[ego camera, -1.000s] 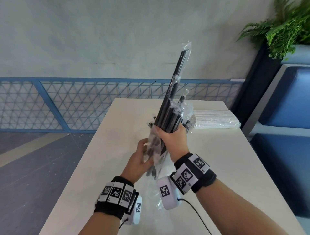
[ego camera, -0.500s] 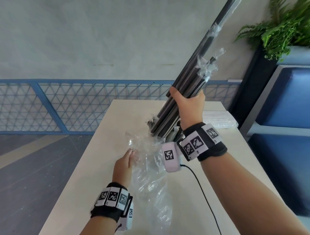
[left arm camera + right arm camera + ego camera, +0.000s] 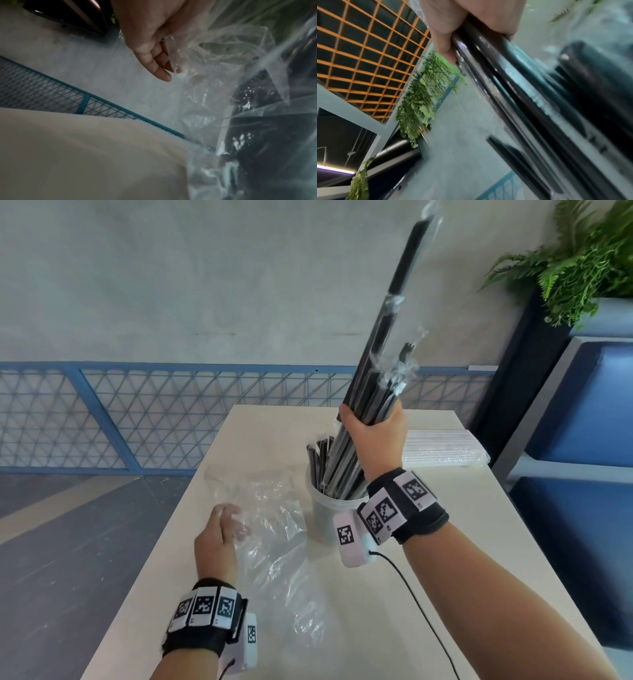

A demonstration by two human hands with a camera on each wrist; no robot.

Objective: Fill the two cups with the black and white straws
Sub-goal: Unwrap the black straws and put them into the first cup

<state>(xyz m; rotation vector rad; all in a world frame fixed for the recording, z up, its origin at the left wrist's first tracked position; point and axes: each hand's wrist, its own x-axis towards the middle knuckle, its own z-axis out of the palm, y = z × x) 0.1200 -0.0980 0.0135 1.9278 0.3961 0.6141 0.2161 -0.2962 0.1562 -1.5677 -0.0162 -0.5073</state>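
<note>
Black straws point(image 3: 383, 344), too many to count, stand in one tilted bundle, and the right hand point(image 3: 375, 436) wraps round its middle from the head view, lower ends down inside one white cup point(image 3: 320, 513) on the pale table point(image 3: 479, 525); I see only that single cup. One pack of white straws point(image 3: 442, 448) lies flat behind it, near the far right corner. One clear plastic bag point(image 3: 274, 529) lies crumpled left of the cup, and the left hand point(image 3: 219, 539) pinches its edge. Left wrist view: fingers point(image 3: 161, 73) curl lightly against the bag's film point(image 3: 205, 65). Right wrist view: thumb and fingers point(image 3: 443, 44) clamp tight on the dark straws point(image 3: 513, 94), blurred.
</note>
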